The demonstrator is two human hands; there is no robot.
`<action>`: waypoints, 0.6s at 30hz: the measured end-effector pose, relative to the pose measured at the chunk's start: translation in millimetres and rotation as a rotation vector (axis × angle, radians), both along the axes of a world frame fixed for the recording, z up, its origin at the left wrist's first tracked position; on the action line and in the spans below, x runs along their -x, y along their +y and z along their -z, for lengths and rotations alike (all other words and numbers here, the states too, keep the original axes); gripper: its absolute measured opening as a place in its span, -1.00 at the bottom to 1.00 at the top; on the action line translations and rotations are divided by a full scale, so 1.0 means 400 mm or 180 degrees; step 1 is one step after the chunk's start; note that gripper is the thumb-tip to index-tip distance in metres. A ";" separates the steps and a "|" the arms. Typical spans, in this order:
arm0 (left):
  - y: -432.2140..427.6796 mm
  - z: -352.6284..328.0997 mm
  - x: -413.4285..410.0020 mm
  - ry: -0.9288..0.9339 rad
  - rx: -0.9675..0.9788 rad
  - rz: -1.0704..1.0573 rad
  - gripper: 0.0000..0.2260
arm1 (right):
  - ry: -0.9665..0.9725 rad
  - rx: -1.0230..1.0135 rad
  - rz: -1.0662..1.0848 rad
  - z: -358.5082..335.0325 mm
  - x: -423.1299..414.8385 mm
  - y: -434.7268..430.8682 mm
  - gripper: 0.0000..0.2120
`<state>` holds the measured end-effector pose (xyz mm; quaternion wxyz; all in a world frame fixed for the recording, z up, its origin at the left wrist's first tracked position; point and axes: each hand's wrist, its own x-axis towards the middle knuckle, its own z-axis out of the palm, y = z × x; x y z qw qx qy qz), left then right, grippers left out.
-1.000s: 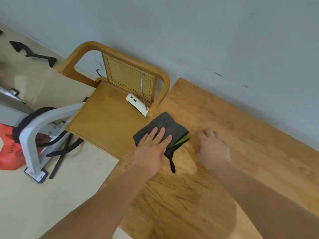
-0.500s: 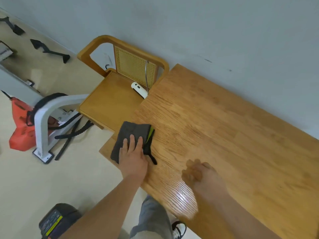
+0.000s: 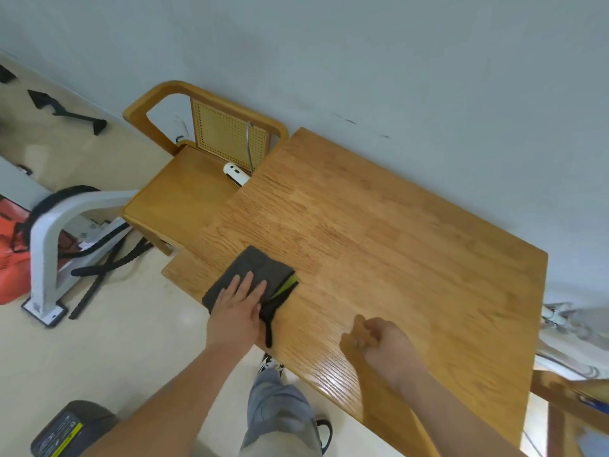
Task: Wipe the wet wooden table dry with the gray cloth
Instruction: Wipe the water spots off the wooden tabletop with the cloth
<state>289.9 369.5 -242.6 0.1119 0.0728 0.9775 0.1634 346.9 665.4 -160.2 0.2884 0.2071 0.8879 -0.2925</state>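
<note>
1. Floor clutter, left edge of frame: a red case [image 3: 8,258] and a white frame [image 3: 49,232] with black straps. Both are well apart from the table.

2. Wooden chair [image 3: 178,206], upper left: its seat butts against the table's left side. A white gadget [image 3: 235,173] lies on the seat just beside that edge.

3. Gray cloth [image 3: 253,272], lower centre-left: folded and lying flat near the table's left near corner. Its near-left side reaches the table edge, and a black loop trails toward the person.
   - Change: 1.0 s ago it lay at the far-left corner beside the chair.
   - At 0.5 s ago it had been drawn back along the left side.
   - It now sits slightly further in from that side.
   - Judgement: the left strip has had 1 pass, and the stroke is turning rightward.

4. Left hand [image 3: 237,311]: palm down and fingers straight, pressing on the cloth. It grasps nothing.

5. Wooden table [image 3: 412,232], centre to right: a glossy sheen shows along the near edge at lower centre, probably water left to wipe. The broad middle and right of the top carry no objects, so a long sweep has open room. The wall closes the far side.

6. Right hand [image 3: 385,344], lower centre-right: fingers loosely curled and holding nothing, on or just above the tabletop. It lies in the cloth's likely path.

7. Second chair [image 3: 560,394], lower right, just beside the table's right end.
</note>
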 end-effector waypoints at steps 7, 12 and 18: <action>0.213 -0.022 -0.171 0.0014 -0.0067 0.1662 -0.40 | 0.0036 0.0046 0.0007 0.011 0.046 0.002 -0.53; 0.090 -0.003 0.052 0.0247 0.0016 0.1738 -0.53 | -0.0047 0.0004 0.0093 0.011 0.113 0.038 -0.48; 0.211 -0.039 0.120 -0.0249 0.0283 0.0847 -0.46 | -0.0104 -0.0266 -0.0078 0.020 0.268 0.046 -0.43</action>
